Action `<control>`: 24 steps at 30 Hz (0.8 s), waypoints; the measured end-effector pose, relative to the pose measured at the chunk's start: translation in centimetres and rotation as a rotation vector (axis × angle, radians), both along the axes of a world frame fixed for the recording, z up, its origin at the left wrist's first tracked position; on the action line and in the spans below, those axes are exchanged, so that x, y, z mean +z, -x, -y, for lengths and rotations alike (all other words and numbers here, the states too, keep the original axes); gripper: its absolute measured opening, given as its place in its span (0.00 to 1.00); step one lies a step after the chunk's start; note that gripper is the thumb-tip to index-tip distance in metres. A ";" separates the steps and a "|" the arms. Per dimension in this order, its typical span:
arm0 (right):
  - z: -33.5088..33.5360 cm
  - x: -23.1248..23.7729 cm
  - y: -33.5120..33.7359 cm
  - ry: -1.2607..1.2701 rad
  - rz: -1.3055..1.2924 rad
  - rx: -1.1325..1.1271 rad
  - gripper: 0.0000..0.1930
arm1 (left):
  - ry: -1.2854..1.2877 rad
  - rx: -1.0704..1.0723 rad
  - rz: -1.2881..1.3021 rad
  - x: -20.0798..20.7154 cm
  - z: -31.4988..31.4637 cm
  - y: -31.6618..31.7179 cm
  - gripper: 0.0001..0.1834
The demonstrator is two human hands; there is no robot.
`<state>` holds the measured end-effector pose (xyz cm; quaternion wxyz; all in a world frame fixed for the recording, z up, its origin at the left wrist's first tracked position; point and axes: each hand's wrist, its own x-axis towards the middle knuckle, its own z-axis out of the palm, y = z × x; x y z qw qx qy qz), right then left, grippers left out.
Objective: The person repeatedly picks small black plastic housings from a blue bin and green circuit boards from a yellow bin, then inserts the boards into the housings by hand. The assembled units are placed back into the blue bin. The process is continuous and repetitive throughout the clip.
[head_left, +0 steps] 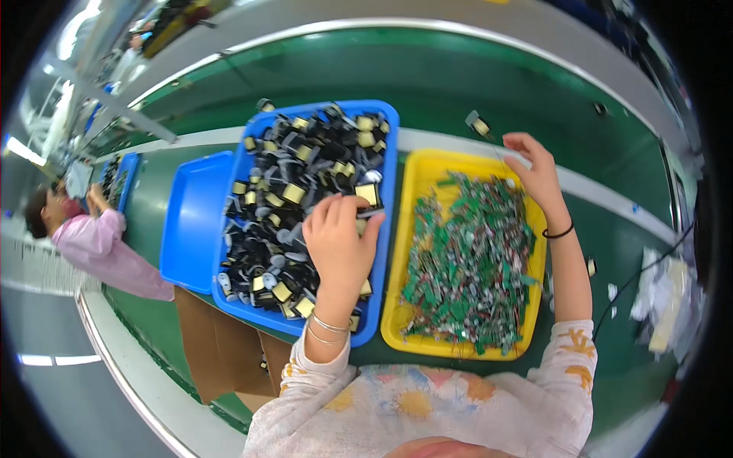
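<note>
My left hand (336, 237) is over the right side of a blue tray (392, 145), its fingers and thumb closed on a small black part with a yellow square pad (367, 194). Similar black parts, some with yellow pads and grey round pieces, fill that tray. To its right, a yellow tray (405, 252) holds a heap of small green circuit boards (466, 259) with thin wires. Above that tray's far right corner, my right hand (538, 172) has its thumb and forefinger apart. Just beyond its fingertips is another black part with a yellow pad (479, 124); whether it touches the belt I cannot tell.
The green belt (427, 69) runs behind the trays. Left of the filled tray stand a second blue tray (197, 221) and a cardboard box (221, 343). A person in pink (99, 237) sits at the far left. Plastic bags (672, 298) and a dark cable lie at the right.
</note>
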<state>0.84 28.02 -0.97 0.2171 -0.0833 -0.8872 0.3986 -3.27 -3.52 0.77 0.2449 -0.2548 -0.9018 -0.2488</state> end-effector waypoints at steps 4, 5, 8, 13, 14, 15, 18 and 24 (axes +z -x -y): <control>1.7 1.5 -4.4 0.092 -0.013 -0.016 0.11 | -0.182 -0.263 0.233 -0.3 -1.5 -1.7 0.16; 1.7 1.3 -5.4 0.042 0.008 -0.030 0.11 | -0.189 -0.346 0.276 0.0 -1.8 -2.1 0.11; 2.5 1.2 -7.0 -0.037 0.070 -0.039 0.09 | -0.406 -0.477 0.604 -1.4 -2.0 -2.8 0.08; 3.5 -0.7 -6.4 -0.370 0.151 0.057 0.07 | -0.749 -0.664 1.272 -0.7 -2.7 -3.1 0.19; 3.8 -0.9 -6.1 -0.417 0.186 0.032 0.07 | -0.826 -0.668 1.394 -0.8 -2.8 -3.2 0.21; 4.0 -1.2 -5.8 -0.465 0.217 0.009 0.07 | -0.837 -0.657 1.420 -1.1 -2.8 -3.1 0.21; 4.0 -2.1 -4.7 -0.559 0.301 -0.064 0.06 | -0.855 -0.623 1.456 -1.9 -2.7 -3.2 0.21; 3.8 -0.5 -5.0 -0.594 0.314 0.027 0.07 | -0.877 -0.584 1.432 -2.2 -2.7 -3.5 0.18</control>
